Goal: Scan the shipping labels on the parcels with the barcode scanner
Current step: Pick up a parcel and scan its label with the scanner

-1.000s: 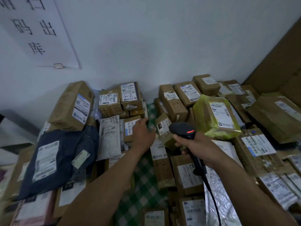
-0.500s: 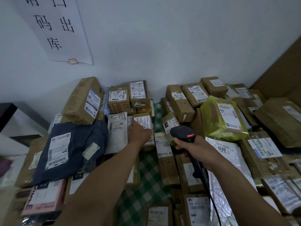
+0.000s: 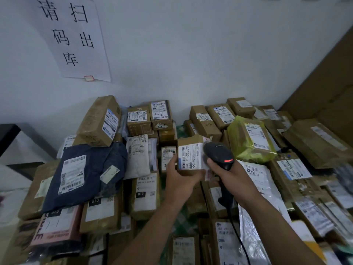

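— Both hands busy? What has the left hand (image 3: 178, 180) got?
— It grips a small cardboard parcel (image 3: 189, 143) from below, fingers curled round its lower left corner. It holds the parcel above the pile, with the white shipping label (image 3: 191, 156) turned toward the camera.
— And the right hand (image 3: 232, 174)?
— It is wrapped round the handle of the black barcode scanner (image 3: 217, 152). The scanner's head sits right at the label's right edge and covers it, and a red strip glows on top. The hand hides the handle, so I cannot tell whether a finger is on the trigger.
— Can you read the label?
— I can make out barcodes and a few characters, and the rest is too small. The parcel's right side is behind the scanner.
— Any cable?
— A dark cable (image 3: 240, 243) drops from the handle and leaves at the bottom edge.
— And around them?
— Parcels are piled against a white wall (image 3: 191, 54). A yellow-green parcel (image 3: 250, 140) lies just right of the scanner. A dark blue bag (image 3: 91, 169) with a white label lies well to the left. A silver mailer (image 3: 250, 232) runs under the right forearm and is cut off below. Green checked cloth (image 3: 177, 224) shows between boxes. A paper sign (image 3: 76, 39) with black characters hangs at upper left, with its top cropped.
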{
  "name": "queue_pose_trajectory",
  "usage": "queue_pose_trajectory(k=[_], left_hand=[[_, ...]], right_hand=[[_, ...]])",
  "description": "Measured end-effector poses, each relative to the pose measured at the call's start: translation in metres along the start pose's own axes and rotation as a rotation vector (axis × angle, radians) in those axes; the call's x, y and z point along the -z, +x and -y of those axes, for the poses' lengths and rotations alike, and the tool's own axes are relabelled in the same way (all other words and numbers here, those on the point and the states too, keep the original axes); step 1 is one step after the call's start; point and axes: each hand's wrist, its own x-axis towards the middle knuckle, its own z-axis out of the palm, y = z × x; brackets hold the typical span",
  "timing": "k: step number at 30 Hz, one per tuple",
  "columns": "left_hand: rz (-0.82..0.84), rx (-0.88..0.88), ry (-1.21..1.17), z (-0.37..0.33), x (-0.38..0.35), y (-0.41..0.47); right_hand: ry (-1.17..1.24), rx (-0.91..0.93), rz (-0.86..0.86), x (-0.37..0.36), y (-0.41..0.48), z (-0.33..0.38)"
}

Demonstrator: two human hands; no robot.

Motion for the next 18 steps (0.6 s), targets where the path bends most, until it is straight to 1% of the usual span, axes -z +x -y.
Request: queue_pose_trajectory(k=[5, 9, 11, 15, 18], left_hand=[[0.087, -0.059, -0.099, -0.005, 0.001, -0.035], [0.205, -0.048, -0.229, -0.005, 0.008, -0.049], [0.250, -0.054, -0.246, -0.004, 0.013, -0.052], [0.245, -0.125, -0.168, -0.005, 0.026, -0.048], [0.253, -0.190, 0.020, -0.012, 0.041, -0.037]], right_hand=[[0.088, 0.024, -0.068, 0.005, -0.027, 0.004], [0.133, -0.009, -0.046, 0.012, -0.040, 0.007], [0.144, -0.028, -0.032, 0.014, -0.046, 0.009], [0.074, -0.043, -0.071, 0.015, -0.054, 0.011], [-0.027, -0.024, -0.092, 0.017, -0.060, 0.013]])
